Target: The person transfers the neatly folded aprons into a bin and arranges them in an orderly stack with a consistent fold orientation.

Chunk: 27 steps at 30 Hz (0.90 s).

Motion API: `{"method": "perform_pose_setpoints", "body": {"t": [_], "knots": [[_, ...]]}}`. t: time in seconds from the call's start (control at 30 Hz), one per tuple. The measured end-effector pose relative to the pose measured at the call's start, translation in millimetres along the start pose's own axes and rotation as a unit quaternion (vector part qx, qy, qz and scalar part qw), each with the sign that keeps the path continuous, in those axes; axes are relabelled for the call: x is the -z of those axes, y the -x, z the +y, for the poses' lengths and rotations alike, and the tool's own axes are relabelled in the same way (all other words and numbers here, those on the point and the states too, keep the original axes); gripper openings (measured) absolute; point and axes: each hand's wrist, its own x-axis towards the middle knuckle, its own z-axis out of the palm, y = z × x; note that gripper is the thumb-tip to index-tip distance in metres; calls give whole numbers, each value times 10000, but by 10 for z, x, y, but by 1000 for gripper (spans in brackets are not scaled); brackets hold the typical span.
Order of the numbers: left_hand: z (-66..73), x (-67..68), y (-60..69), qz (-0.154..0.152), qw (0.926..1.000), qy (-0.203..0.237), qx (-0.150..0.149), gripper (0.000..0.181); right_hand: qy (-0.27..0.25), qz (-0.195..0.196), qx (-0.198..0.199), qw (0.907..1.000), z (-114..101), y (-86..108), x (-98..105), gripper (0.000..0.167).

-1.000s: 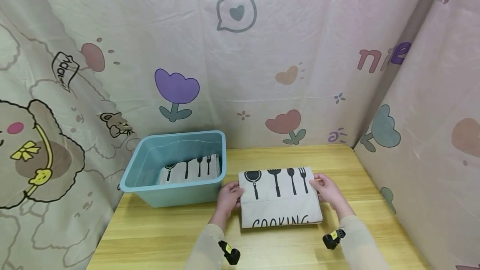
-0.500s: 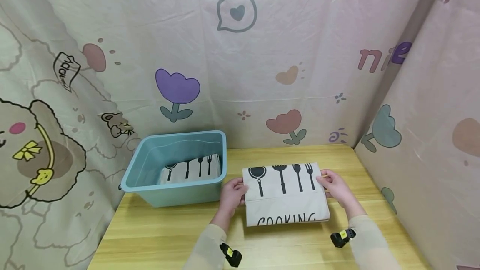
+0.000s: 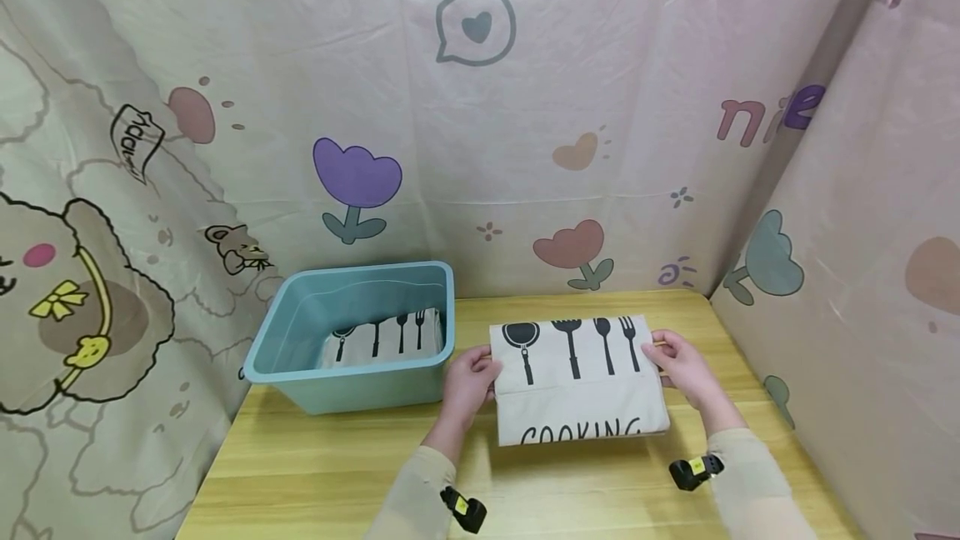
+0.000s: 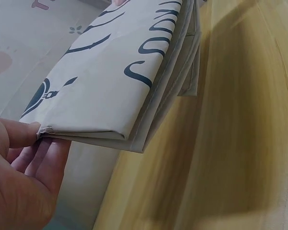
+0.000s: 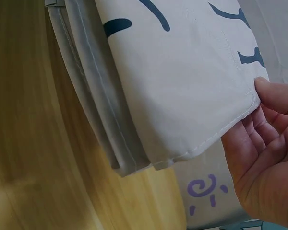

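Observation:
A folded off-white cloth point(image 3: 577, 402), printed with black kitchen utensils and the word COOKING, is held between both hands above the table. My left hand point(image 3: 468, 386) pinches its left edge, thumb on top and fingers beneath. On the opposite edge, my right hand point(image 3: 684, 365) pinches the cloth the same way. Stacked layers and stitched hems show along the near side in the left wrist view, where the cloth point(image 4: 105, 96) hangs clear of the wood. Another folded cloth point(image 3: 386, 340) with the same utensil print lies inside the blue bin, its lower part hidden by the bin's front wall.
The light blue plastic bin point(image 3: 360, 390) stands at the back left of the wooden table point(image 3: 330, 473), close to my left hand. Printed curtains point(image 3: 480, 132) enclose the table at the back and on both sides.
Both hands have lifted the folded cloth and carried it a little to the right and away from me. The bin and the cloth in it have not moved.

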Motion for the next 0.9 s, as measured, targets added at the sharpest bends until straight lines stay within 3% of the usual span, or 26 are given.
{"method": "perform_pose_setpoints", "body": {"t": [0.43,0.9], "knots": [[127,65,21,-149,9991,402,-73,36,149,148,27,9998,-105,6,24,36],[300,266,-11,-126,9988,362,-307,37,-3,203,253,9995,-303,41,-63,34]]}}
